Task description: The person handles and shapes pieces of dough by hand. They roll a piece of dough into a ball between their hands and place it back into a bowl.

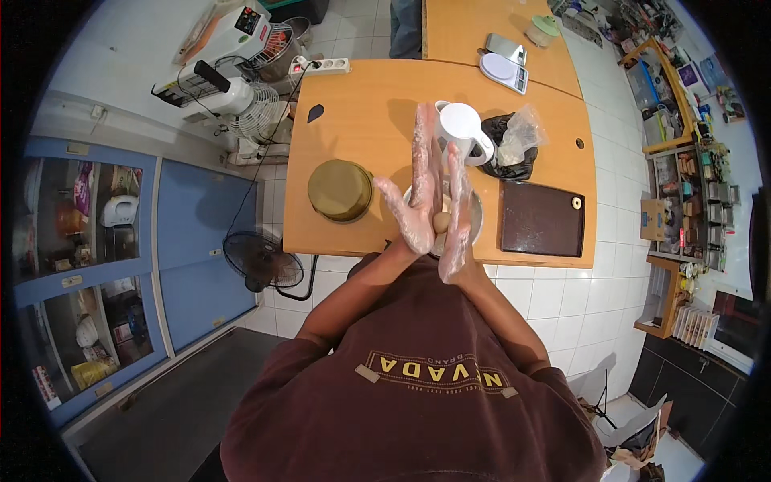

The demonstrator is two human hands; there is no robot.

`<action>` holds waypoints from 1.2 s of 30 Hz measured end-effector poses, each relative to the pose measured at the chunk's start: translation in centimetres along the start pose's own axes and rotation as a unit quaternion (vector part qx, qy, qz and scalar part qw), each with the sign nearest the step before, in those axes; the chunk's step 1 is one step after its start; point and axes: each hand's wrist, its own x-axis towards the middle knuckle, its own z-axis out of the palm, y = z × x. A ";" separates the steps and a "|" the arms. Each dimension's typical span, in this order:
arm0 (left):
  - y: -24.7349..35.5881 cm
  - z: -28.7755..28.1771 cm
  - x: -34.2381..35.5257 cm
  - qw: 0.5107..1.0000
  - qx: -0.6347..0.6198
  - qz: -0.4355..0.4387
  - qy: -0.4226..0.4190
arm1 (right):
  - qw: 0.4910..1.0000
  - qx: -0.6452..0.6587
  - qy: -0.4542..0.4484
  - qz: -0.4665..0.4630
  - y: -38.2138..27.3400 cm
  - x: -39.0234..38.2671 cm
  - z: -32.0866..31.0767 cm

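My left hand (414, 209) and my right hand (458, 217), both in clear, whitish-smudged plastic gloves, are raised palms facing with fingers stretched out. A small brown ball (441, 222) sits between the palms, apparently held by both. Beneath them a round bowl (477, 219) is mostly hidden. An olive round pan (339, 189) is to the left. A dark rectangular tray (538, 223) on the right bears a small pale ring (577, 203). Behind my hands stand a white jug (458, 123) and a black bag (522, 167) with a clear bag on it.
The wooden table (361, 96) also carries a power strip (329, 66) and two scales (502, 71). A person's leg (405, 28) shows beyond it. A machine (237, 32), a standing fan (261, 261) and blue cabinets (201, 225) are at left; wooden shelving (679, 193) is at right.
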 end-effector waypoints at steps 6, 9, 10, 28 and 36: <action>-1.0 -0.4 -3.7 0.974 0.172 -0.118 -0.083 | 0.999 -0.026 0.030 -0.027 -0.9 2.5 -1.1; 0.6 1.6 -2.8 0.979 -0.120 -0.162 -0.044 | 0.991 -0.116 0.030 -0.065 -1.3 3.7 -2.6; 1.1 1.6 -2.3 0.952 -0.241 -0.183 -0.045 | 0.990 -0.126 0.019 -0.055 -1.4 3.6 -2.7; 1.2 -0.4 -1.3 0.873 -0.427 -0.224 0.074 | 0.979 -0.182 -0.091 -0.018 -2.8 0.2 -6.0; 1.1 -0.4 -1.6 0.911 -0.341 -0.223 0.058 | 0.984 -0.152 -0.090 -0.002 -2.1 0.6 -6.0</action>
